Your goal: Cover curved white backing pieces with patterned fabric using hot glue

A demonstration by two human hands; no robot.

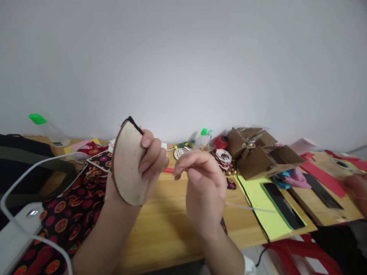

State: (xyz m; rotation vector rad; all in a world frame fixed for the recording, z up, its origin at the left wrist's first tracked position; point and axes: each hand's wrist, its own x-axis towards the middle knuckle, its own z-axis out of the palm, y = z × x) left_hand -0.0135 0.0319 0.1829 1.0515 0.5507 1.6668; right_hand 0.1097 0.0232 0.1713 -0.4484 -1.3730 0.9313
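In my left hand (151, 156) I grip a half-round, pale beige piece (129, 164) with a dark edge, held upright, its flat face towards me. My fingers curl over its straight side. My right hand (203, 179) is raised to the right of it, fingers bent. A narrow red piece (169, 170) shows between the two hands, by my right fingertips. Behind my right wrist a thin, translucent whitish stick (249, 208) sticks out to the right. Whatever joins these lies hidden behind the right hand, which is slightly blurred.
Dark patterned fabric (69, 206) and a white cable (17, 206) lie left. Along the wall stand green-capped bottles (202, 137), red thread (220, 142) and a cardboard box (258, 156). A phone (282, 206) rests on yellow paper (258, 191). Another person's hand (357, 189) is far right.
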